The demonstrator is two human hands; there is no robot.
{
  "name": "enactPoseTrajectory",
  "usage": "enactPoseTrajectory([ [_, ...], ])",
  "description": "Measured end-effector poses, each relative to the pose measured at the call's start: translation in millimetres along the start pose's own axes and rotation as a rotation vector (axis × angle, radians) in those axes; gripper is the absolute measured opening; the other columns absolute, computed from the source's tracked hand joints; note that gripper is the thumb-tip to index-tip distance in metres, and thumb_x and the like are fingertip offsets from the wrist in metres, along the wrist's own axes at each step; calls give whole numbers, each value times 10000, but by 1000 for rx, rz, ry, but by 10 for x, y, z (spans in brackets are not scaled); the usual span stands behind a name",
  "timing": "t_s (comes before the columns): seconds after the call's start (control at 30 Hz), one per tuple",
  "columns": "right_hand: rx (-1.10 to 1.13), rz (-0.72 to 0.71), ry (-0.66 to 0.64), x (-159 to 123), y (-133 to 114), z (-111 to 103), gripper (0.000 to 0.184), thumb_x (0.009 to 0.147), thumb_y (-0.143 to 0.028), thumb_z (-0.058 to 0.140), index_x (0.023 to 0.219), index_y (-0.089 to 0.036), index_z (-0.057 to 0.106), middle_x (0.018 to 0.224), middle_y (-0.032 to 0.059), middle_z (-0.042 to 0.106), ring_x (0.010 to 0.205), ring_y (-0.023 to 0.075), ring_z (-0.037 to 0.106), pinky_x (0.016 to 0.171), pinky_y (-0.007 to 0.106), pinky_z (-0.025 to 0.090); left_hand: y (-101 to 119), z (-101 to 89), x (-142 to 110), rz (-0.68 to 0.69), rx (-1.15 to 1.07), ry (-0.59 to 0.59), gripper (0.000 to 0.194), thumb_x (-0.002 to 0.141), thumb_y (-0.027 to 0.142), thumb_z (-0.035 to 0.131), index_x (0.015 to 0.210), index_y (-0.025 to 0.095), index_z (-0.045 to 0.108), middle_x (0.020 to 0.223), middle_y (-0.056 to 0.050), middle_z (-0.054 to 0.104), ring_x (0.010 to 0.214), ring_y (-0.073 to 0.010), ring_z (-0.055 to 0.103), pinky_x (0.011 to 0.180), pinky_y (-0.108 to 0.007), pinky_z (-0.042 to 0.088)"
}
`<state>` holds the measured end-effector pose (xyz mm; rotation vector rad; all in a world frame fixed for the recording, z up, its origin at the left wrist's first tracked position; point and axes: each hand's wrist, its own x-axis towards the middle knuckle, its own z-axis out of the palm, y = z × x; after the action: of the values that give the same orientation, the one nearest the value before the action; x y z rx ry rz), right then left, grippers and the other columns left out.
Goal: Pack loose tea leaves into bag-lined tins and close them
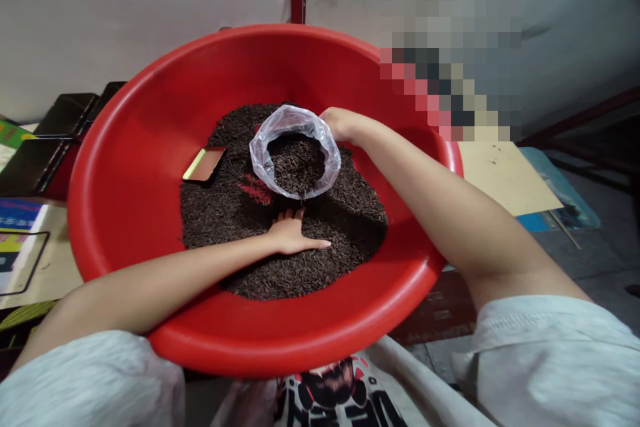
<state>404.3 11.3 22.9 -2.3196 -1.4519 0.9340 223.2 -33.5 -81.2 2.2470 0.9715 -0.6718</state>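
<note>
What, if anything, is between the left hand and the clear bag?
Nothing visible. The left hand is spread on the dark loose material, fingers towards the clear bag. The right hand is at the bag's far right side, outside that gap.

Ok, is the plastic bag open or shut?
The plastic bag is open: its mouth spreads in a wide ring, with dark loose pieces visible inside. The right hand holds its edge.

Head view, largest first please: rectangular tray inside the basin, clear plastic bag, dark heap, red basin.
1. Red basin
2. Dark heap
3. Clear plastic bag, perhaps enlarged by nearness
4. Rectangular tray
</note>
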Motion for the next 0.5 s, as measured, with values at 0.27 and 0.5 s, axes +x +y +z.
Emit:
enactPoseTrajectory([
  [0.27, 54, -41, 0, 42, 44, 10, 369, 802, -238, 583, 470, -172, 437, 551, 24, 545, 603, 161, 608, 654, 324, 514, 30, -90, -2, -23, -227, 32, 524, 710, 380, 680, 1139, 90, 597, 1162, -146, 658, 1043, -295, 637, 869, -312, 496],
  [0.5, 133, -45, 0, 70, 51, 35, 395, 800, -238, 600, 444, -179, 441, 534, 35, 537, 636, 200, 636, 709, 402, 524, 275, -537, -465, 192, -316, 74, 304, 654, 296, 709, 909, 164, 606, 860, -18, 708, 796, -203, 668, 679, -251, 496],
])
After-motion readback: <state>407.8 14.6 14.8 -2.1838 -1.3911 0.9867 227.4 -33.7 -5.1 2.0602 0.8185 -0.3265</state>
